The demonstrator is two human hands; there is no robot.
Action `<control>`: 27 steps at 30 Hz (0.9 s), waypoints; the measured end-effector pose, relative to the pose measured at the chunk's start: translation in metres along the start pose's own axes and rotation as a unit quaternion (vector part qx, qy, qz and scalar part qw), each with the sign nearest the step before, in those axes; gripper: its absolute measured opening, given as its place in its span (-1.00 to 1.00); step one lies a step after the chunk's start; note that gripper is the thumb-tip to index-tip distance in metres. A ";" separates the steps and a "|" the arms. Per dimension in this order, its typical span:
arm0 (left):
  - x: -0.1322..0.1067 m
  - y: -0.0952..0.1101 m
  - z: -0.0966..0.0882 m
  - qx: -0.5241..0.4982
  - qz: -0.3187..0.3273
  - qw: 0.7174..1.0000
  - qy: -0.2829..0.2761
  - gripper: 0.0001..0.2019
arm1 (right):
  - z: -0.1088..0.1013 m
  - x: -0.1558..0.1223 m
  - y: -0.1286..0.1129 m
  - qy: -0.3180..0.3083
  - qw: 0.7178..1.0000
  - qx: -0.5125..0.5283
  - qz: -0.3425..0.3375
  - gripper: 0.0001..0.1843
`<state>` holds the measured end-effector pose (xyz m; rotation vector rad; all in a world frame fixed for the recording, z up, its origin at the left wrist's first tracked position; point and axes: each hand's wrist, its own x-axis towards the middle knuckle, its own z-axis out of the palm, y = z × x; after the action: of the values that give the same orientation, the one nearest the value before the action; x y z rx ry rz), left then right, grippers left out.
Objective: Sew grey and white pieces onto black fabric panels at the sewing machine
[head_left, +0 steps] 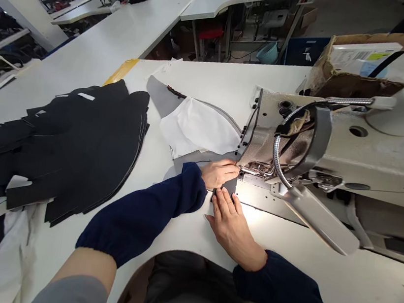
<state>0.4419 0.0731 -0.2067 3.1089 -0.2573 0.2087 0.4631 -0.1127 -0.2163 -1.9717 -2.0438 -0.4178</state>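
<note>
While the left hand (pixel 219 173) pinches the grey fabric panel (pixel 194 156) up to the sewing machine (pixel 373 154), the right hand (pixel 231 227) lies flat and spread, holding the fabric smooth.

On my table (pixel 318 286), the sewing machine (pixel 337 144) sits at three o'clock, the cloth pile (pixel 71 149) at nine, and the box (pixel 362 68) behind the machine at two.

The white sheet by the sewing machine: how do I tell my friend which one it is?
Find the big cream metal sewing machine on the long white table. Just left of its needle end, above the left hand and right hand, a thin white sheet lies on a curved grey fabric piece. Unlike the black cut pieces piled further left, it is pale and sits right beside the machine.
</note>
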 end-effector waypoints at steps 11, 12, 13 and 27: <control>0.000 0.000 0.007 -0.014 0.000 0.998 0.063 -0.65 | 0.005 0.000 -0.001 0.006 1.000 0.004 0.015 -0.54; 0.001 0.000 0.006 -0.017 -0.002 0.998 0.063 -0.65 | 0.005 -0.001 -0.001 0.005 1.000 0.003 0.015 -0.54; 0.001 0.001 0.006 -0.020 -0.005 0.998 0.063 -0.66 | 0.006 -0.001 -0.002 0.004 1.000 0.002 0.014 -0.54; 0.006 0.002 0.011 -0.052 -0.037 0.993 0.103 -0.73 | 0.006 -0.002 -0.003 -0.005 1.000 -0.025 0.008 -0.52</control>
<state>0.4483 0.0697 -0.2164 2.9564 -0.1426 0.4943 0.4605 -0.1120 -0.2222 -2.0227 -2.0414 -0.4604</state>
